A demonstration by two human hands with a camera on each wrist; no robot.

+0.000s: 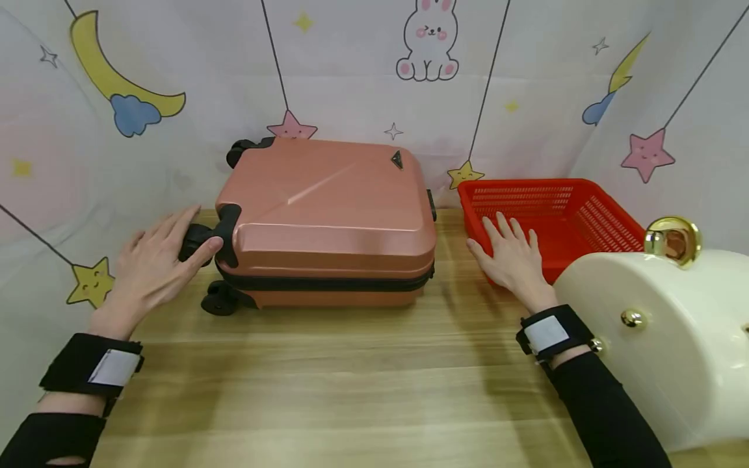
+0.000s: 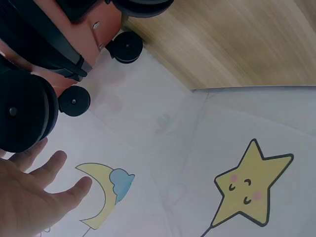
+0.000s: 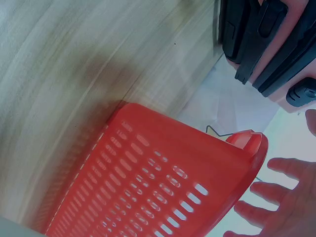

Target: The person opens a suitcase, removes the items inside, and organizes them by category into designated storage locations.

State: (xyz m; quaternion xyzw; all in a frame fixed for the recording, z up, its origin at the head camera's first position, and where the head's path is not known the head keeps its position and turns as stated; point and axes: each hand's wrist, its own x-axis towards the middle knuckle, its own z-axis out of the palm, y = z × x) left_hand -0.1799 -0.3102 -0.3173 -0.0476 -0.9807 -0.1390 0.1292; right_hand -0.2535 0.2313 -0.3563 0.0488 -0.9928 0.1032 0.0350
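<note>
A rose-pink hard-shell suitcase (image 1: 328, 214) lies flat on the wooden table (image 1: 351, 383), its black wheels (image 1: 199, 239) facing left. My left hand (image 1: 158, 257) is spread with straight fingers beside the upper wheel, the thumb touching it. In the left wrist view the left hand (image 2: 29, 197) hovers just below the big wheel (image 2: 22, 116), with the suitcase (image 2: 91, 22) above. My right hand (image 1: 510, 252) lies flat with straight fingers on the near left corner of a red slotted basket (image 1: 521, 184). The right wrist view shows the basket (image 3: 163, 187) and my fingers (image 3: 276, 190) over its rim.
A cream rounded case (image 1: 673, 338) with gold knobs (image 1: 673, 239) stands at the near right, close to my right forearm. A curtain with moons, stars and a rabbit (image 1: 430, 39) closes off the back and both sides. Bare wood lies in front of the suitcase.
</note>
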